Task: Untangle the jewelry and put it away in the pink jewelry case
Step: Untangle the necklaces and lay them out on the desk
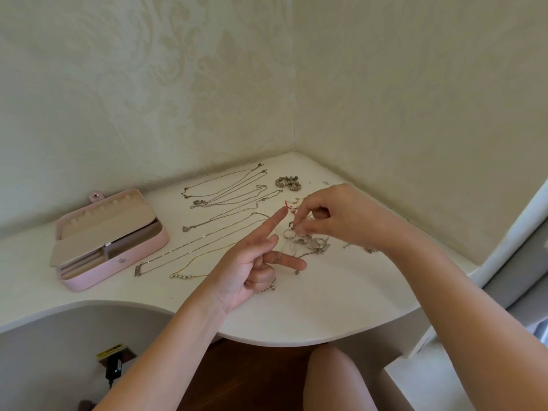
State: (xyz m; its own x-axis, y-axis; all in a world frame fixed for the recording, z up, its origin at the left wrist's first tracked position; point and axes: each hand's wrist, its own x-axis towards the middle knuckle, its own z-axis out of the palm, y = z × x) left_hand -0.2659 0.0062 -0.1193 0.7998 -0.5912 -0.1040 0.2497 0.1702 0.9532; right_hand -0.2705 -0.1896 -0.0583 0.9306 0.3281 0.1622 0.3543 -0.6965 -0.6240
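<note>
**Knot of jewelry worked loose, case waits open**

A person seated at a white corner table [296, 315] picks at a tangle [308, 241] of rings and fine chains lying near the table's middle. The right hand [341, 215] pinches into the top of the tangle with thumb and fingertips. The left hand [255, 262] holds its forefinger and thumb out straight, with a thin chain [277, 256] running across the thumb toward the knot. Its lower fingers curl round what appears to be that chain's end.

Several necklaces [225, 200] lie straightened in rows to the left of the tangle, and a beaded piece [287, 183] sits near the back wall. The pink jewelry case [139, 247] stands open at the table's left side, well apart from the hands. None of the jewelry seen on the table is in it yet.

The risks from here lie in the pull. A sharp tug on the taut thin chain could tighten the knot or snap a link. Lifting the whole tangle could shake a loose ring off, and it might roll over the curved front edge to the floor. A sweeping wrist could also drag the sorted necklaces back together.
</note>
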